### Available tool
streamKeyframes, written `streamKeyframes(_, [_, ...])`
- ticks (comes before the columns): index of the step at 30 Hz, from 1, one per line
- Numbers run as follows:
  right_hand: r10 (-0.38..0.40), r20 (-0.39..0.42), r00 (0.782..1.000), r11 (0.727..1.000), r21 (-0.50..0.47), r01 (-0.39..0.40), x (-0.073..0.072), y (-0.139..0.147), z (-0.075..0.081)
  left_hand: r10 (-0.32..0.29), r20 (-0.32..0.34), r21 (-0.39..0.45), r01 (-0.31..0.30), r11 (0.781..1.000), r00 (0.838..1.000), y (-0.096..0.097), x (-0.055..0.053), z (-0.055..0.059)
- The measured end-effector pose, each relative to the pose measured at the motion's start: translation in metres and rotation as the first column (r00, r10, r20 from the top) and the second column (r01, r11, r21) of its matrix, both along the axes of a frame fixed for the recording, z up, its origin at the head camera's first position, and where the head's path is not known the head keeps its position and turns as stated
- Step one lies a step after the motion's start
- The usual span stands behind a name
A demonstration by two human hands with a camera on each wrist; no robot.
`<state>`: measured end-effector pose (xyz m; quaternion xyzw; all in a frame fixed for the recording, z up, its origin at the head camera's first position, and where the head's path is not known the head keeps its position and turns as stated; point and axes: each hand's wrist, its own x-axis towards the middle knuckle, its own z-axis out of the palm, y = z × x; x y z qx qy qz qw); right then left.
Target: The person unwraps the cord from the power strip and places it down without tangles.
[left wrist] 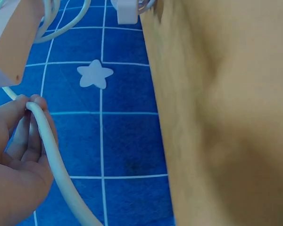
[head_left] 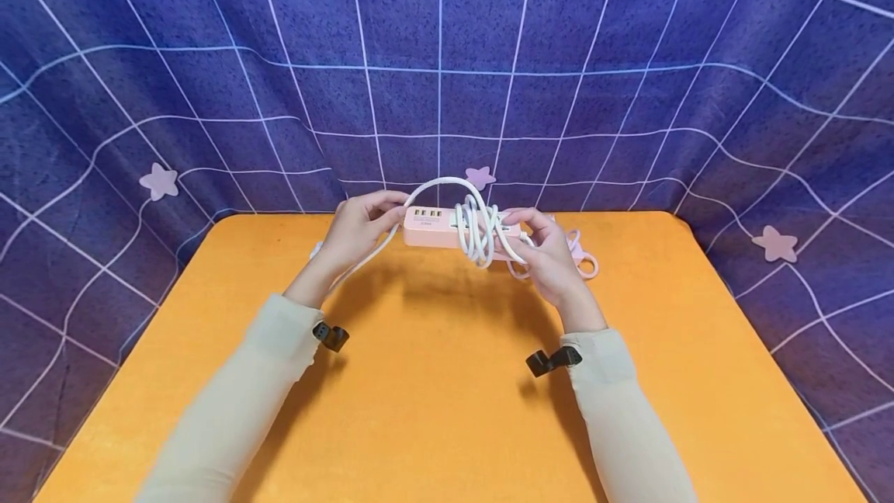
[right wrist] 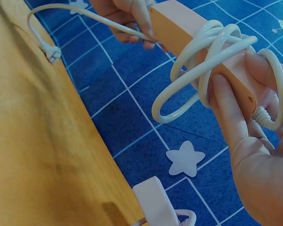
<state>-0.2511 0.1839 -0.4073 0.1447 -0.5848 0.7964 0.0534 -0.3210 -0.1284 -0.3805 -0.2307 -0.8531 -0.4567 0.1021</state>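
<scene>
A pink power strip (head_left: 429, 233) with several USB ports is held above the table's far part. Its white cord (head_left: 476, 235) is wound in loops around the strip's right half. My right hand (head_left: 552, 258) grips the strip's right end, thumb and fingers on opposite sides, beside the ribbed cord exit in the right wrist view. My left hand (head_left: 352, 231) pinches the loose length of cord (left wrist: 61, 169) near the strip's left end. From there the cord runs down to a white plug (right wrist: 53, 54) on the table, mostly hidden behind my left hand in the head view.
Behind my right hand lies a pale pink item with a looped cord (head_left: 585, 258); the right wrist view shows its block-shaped part (right wrist: 155, 200). The orange table (head_left: 447, 402) ends at a blue grid-patterned curtain (head_left: 440, 99) with star shapes.
</scene>
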Motion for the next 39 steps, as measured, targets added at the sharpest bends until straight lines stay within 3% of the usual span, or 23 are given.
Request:
streamKeyframes(5, [-0.011, 0.004, 1.0, 1.0, 0.015, 0.011, 0.0, 0.0, -0.002, -0.005, -0.043, 0.024, 0.006, 1.0, 0.999, 0.0, -0.001, 0.011])
streamKeyframes(10, [-0.014, 0.002, 1.0, 1.0, 0.023, 0.014, -0.001, 0.001, -0.003, 0.009, -0.131, 0.012, -0.007, 1.0, 0.991, -0.001, 0.0, 0.023])
streamKeyframes(23, [-0.013, -0.001, 1.0, 1.0, 0.002, 0.013, -0.002, 0.0, -0.003, -0.027, -0.302, 0.008, 0.031, 0.999, 0.953, 0.002, 0.021, 0.059])
streamKeyframes(30, [-0.017, 0.012, 1.0, 0.999, -0.035, 0.017, 0.0, -0.001, -0.001, -0.049, -0.365, -0.032, 0.04, 0.999, 0.93, 0.003, 0.03, 0.067])
streamKeyframes(39, [-0.036, 0.035, 0.999, 0.997, -0.068, 0.038, 0.001, 0.0, 0.003, -0.12, -0.409, -0.076, 0.097, 0.992, 0.905, -0.003, 0.047, 0.07])
